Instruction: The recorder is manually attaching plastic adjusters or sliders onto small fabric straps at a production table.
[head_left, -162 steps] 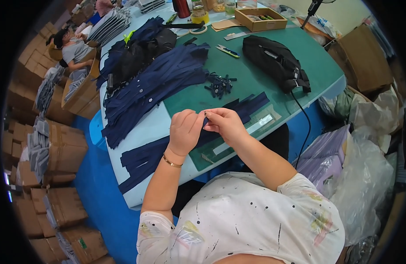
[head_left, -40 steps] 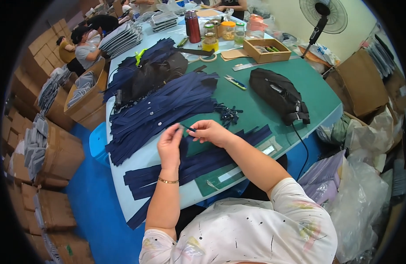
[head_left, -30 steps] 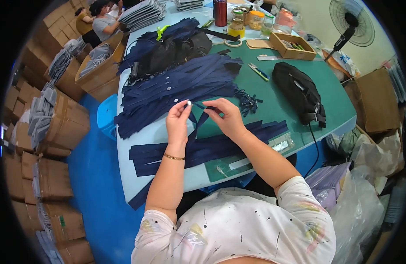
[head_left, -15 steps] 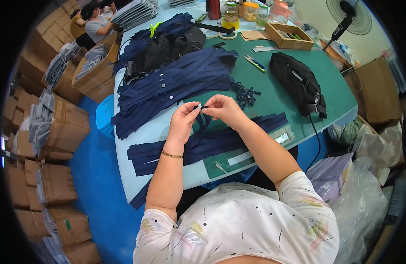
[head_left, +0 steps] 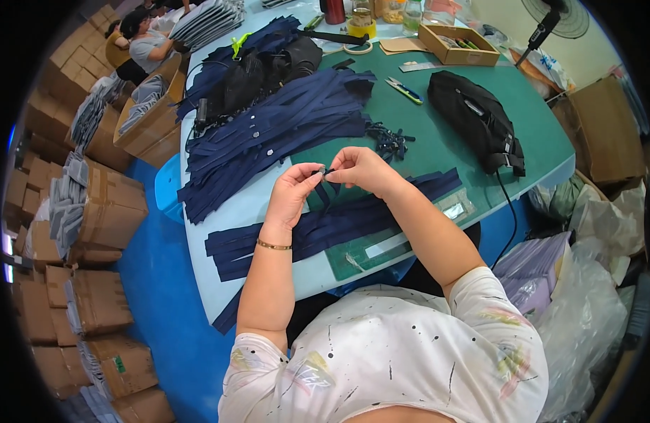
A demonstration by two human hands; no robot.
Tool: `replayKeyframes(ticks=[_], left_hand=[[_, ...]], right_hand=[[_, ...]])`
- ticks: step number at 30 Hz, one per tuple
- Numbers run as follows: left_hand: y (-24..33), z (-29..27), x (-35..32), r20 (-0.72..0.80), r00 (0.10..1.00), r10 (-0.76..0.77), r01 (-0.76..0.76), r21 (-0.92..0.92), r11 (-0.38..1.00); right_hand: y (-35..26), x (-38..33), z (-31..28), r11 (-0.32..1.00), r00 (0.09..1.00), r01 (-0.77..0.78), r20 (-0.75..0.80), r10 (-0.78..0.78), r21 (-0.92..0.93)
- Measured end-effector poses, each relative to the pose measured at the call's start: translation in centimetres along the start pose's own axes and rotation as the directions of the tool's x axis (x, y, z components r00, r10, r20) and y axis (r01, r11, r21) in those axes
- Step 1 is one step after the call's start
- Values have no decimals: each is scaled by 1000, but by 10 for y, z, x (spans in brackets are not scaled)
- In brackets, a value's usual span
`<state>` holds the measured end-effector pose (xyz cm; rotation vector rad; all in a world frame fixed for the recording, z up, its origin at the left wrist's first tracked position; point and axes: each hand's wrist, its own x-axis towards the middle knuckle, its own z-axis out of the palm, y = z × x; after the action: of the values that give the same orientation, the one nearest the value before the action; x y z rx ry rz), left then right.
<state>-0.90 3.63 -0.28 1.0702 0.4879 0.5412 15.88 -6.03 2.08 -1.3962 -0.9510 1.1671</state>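
Observation:
Over the near half of the table, my left hand and my right hand meet fingertip to fingertip. The left thumb and fingers pinch a small metal fitting, mostly hidden. My right hand grips the end of a navy strap at this fitting, and the strap hangs down between the hands. Below them lies a row of navy straps, partly under my forearms. A larger pile of navy straps spreads beyond my left hand. Past my right hand sits a tangle of small black pieces.
Yellow-and-blue scissors, a black bag and a wooden box rest on the green mat. A blue stool stands left of the table. Cartons line the left. Another person works far left.
My fingers have shifted slightly around the fitting, which shows less of its bright metal. The hanging strap has changed shape a little. The whole view has moved slightly.

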Motion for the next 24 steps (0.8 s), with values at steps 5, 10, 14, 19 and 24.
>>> replayKeyframes(ticks=[5, 10, 14, 19, 24], left_hand=[[0, 2, -3, 17, 997, 75, -77, 197, 977], [6, 8, -5, -8, 988, 152, -146, 219, 965], [6, 13, -7, -35, 975, 219, -206, 217, 954], [12, 27, -10, -68, 964, 255, -243, 153, 958], [6, 10, -7, -118, 989, 91, -75, 135, 988]], right_hand=[[1, 0, -1, 1000, 1000, -24, 4, 24, -2], [6, 2, 2, 995, 999, 44, -18, -42, 95], [4, -2, 5, 978, 981, 193, -4, -194, 82], [9, 0, 3, 963, 963, 268, 35, -269, 26], [5, 0, 3, 974, 977, 214, -7, -214, 77]])
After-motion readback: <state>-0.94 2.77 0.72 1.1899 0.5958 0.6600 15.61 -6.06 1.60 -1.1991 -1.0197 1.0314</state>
